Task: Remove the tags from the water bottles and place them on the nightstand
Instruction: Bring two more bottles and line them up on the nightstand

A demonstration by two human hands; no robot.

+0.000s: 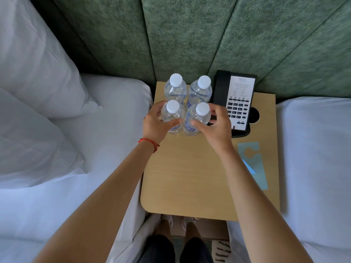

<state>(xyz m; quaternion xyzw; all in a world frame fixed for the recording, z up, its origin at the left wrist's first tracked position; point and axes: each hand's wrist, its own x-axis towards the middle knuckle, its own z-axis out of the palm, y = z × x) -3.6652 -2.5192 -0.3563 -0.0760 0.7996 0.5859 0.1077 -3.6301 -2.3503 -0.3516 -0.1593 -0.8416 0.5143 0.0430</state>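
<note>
Several clear water bottles with white caps stand together at the back of the wooden nightstand (186, 173). My left hand (154, 123) curls around the front left bottle (172, 114). Fingers and thumb of my right hand (216, 126) wrap the front right bottle (199, 115). Behind them stand the back left bottle (175, 88) and the back right bottle (201, 90). No tag hangs on any bottle neck. A pale blue tag (252, 164) with a cut-out lies flat near the nightstand's right edge.
A black desk phone (235, 99) with a white faceplate sits right of the bottles, its coiled cord at its front. White beds flank the nightstand, with pillows (34, 76) on the left. A green padded headboard (190, 35) rises behind.
</note>
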